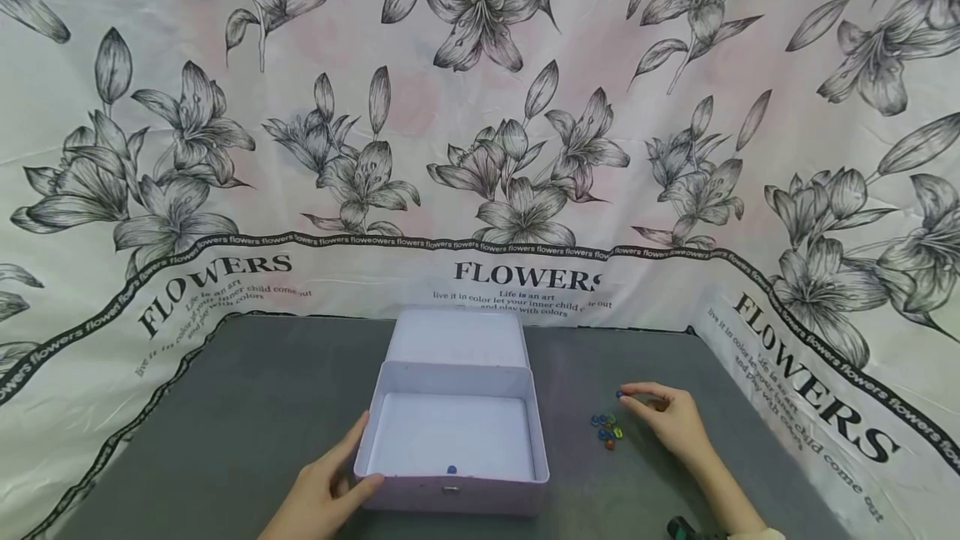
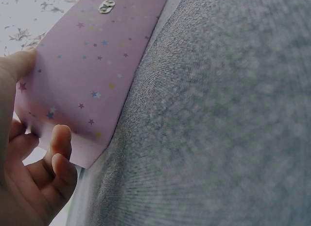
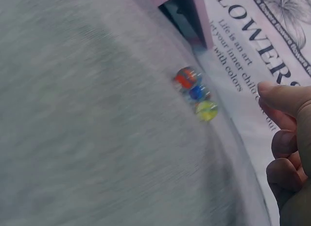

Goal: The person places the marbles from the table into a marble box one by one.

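Left hand (image 1: pixel 330 477): the front-left corner of the lilac star-printed rectangular box (image 1: pixel 412 497) is gripped
Right hand (image 1: pixel 671 419): a small round blue glass marble (image 1: pixel 619 394) is pinched at the fingertips, right of the box
Slip: the pinched marble could be dropped if smooth glass is squeezed off-centre
Scatter: the multicoloured glass marbles (image 1: pixel 605 434) on the dark-grey surface (image 1: pixel 247 423) could be sent rolling if brushed
Tilt: the lone blue marble inside (image 1: pixel 452 470) could be shifted if the corner is lifted
Hidden: the pinched marble is mostly covered by fingers; the group's exact count cannot be told
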A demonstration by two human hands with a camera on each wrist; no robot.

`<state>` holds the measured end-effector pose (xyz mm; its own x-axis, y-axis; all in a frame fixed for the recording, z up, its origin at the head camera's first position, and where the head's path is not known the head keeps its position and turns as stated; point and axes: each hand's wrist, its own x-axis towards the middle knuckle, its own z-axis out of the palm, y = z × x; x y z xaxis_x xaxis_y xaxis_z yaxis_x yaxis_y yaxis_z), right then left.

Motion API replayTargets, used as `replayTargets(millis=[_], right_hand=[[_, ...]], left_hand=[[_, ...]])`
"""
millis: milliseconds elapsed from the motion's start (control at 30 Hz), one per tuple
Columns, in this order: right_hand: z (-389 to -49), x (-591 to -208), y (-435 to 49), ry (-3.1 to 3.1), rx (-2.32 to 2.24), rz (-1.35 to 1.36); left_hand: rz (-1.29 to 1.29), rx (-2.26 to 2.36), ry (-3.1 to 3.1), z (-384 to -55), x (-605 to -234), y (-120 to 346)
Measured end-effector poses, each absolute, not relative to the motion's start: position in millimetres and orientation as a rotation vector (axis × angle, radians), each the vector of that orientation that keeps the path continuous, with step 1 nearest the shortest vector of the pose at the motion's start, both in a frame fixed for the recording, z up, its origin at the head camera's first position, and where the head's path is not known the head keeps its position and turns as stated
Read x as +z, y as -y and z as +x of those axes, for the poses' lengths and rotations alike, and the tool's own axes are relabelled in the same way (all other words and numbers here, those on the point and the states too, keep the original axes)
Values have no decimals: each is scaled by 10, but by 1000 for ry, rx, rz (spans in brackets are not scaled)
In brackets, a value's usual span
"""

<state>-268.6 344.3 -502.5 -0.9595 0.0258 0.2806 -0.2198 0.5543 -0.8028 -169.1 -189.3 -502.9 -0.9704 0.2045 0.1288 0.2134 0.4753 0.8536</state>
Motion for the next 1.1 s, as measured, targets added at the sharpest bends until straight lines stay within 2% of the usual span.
replayTargets(millis=[467,1100], right_hand=[[-2963,-4555,-3124,2444,1371,200],[-3346,-4295,-2326,2478,1558,417]], left_hand=[[-351,-1559,2698,-1711,-4977,1938],[-324,-1575,2710,-1709,-5019,1903]])
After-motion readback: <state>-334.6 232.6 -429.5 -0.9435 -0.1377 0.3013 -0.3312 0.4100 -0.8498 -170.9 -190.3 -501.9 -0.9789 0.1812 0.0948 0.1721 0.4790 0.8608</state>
